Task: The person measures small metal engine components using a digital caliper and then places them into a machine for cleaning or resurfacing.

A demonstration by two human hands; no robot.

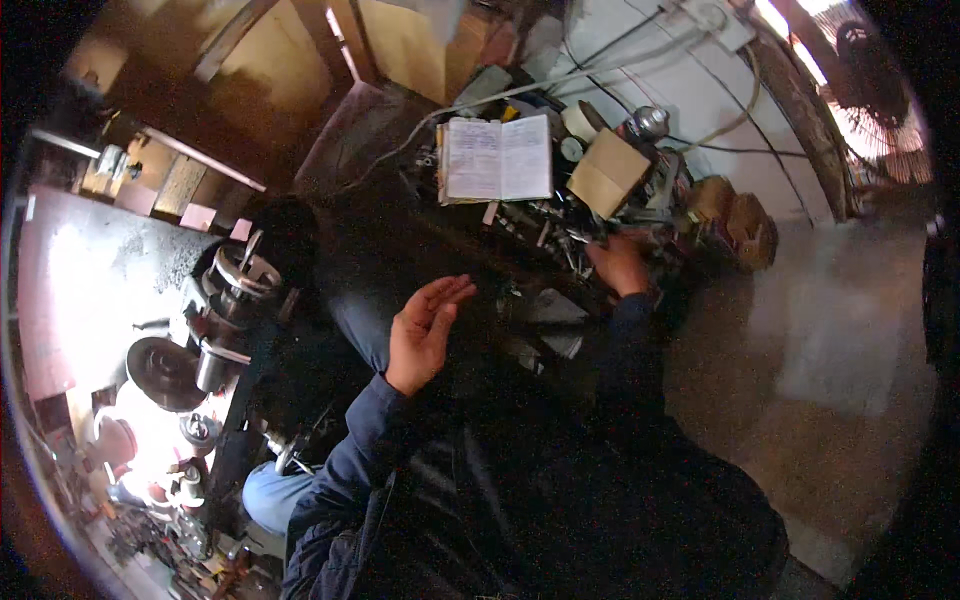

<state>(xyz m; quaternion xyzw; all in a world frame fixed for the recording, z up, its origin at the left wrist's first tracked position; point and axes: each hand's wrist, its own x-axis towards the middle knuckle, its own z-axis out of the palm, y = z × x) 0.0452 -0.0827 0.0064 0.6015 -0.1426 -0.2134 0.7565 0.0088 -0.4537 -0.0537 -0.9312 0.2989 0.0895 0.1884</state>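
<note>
My left hand (425, 335) is raised over the dark bench (360, 220), palm turned inward, its slightly bent fingers open and holding nothing. My right hand (618, 265) reaches into a heap of small metal tools and parts (545, 228) at the bench's right, fingers curled; what they grip is too small and dark to make out. An open notebook (475, 160) with written pages lies above that heap, beside a brown cardboard piece (607, 172). A pale roll (582, 120) and a silver cylindrical object (648, 124) are behind the cardboard.
A brightly lit machine with metal wheels (165, 372) stands at my left, above a cluttered surface (190, 535). Cables (760, 130) run down the white wall at the back right. Brown bundles (740, 225) sit by the floor (820, 350) at right. My blue-clad knee (265, 497) shows lower left.
</note>
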